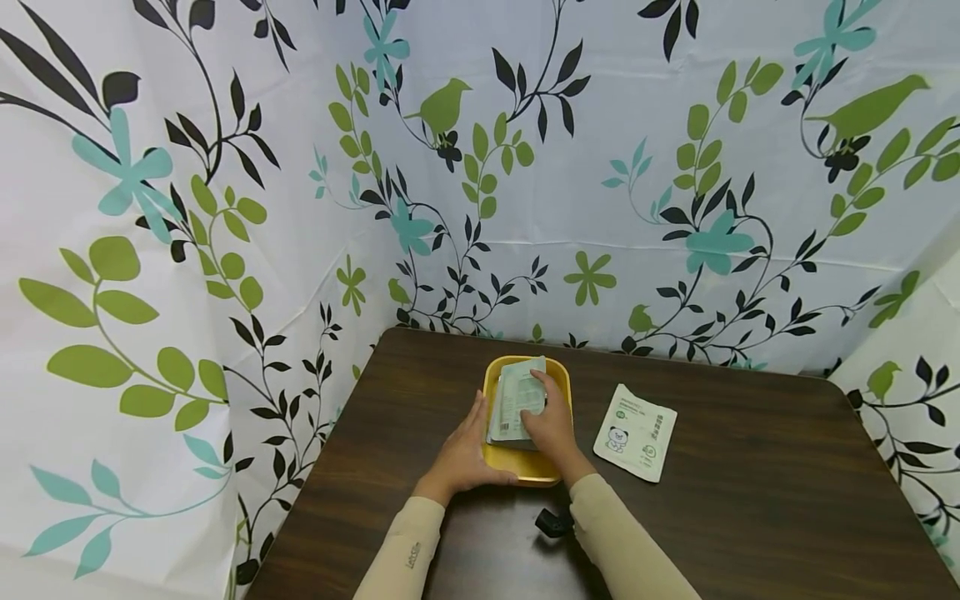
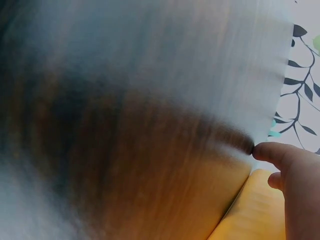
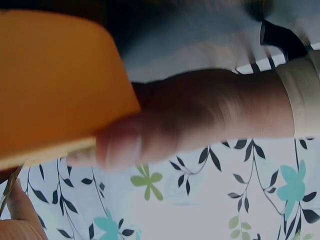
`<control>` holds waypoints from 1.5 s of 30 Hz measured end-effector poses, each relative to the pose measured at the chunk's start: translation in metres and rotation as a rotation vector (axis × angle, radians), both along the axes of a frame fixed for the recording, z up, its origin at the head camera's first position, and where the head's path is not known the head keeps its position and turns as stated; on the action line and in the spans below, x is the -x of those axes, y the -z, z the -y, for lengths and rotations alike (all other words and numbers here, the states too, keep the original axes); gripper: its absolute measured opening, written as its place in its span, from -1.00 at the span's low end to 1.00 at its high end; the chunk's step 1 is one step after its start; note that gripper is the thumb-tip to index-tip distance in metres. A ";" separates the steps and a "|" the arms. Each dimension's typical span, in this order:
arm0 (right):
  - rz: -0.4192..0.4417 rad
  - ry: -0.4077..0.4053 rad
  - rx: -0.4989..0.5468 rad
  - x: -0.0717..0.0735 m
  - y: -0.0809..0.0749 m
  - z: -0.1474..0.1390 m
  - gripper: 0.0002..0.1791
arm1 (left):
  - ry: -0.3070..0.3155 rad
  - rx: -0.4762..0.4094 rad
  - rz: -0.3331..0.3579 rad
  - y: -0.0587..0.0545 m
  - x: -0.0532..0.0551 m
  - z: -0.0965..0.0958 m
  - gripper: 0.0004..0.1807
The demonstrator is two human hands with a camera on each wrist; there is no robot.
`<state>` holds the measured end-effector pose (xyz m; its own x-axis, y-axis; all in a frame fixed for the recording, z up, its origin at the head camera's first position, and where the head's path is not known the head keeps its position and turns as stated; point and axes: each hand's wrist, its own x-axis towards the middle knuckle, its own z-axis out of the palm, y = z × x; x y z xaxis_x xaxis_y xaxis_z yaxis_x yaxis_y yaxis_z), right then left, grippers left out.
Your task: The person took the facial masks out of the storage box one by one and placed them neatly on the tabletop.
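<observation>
A yellow tray (image 1: pixel 528 478) stands on the table with a pale green flat packet (image 1: pixel 517 402) in it, printed with small text. My right hand (image 1: pixel 553 425) reaches over the tray's right side and grips the packet, thumb on its face and fingers at its right edge. Along the tray's left side lies my left hand (image 1: pixel 471 450), its fingers stretched forward and the thumb at the near left corner. Below the packet, a darker edge shows inside the tray. In the right wrist view the orange-yellow tray wall (image 3: pixel 55 85) hides much of the hold.
Right of the tray lies a second pale packet (image 1: pixel 636 433) with a cartoon bear print. A small black object (image 1: pixel 553 523) is by the right wrist. The dark wooden table (image 1: pixel 750 483) ends at patterned cloth (image 1: pixel 540 208) behind and on both sides.
</observation>
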<state>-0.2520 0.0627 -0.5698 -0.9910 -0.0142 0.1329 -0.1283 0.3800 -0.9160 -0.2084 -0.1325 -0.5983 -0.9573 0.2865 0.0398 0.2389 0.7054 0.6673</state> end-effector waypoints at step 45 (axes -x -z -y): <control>-0.082 0.267 0.188 -0.007 -0.059 -0.149 -0.10 | -0.021 0.004 0.017 -0.002 -0.004 -0.001 0.70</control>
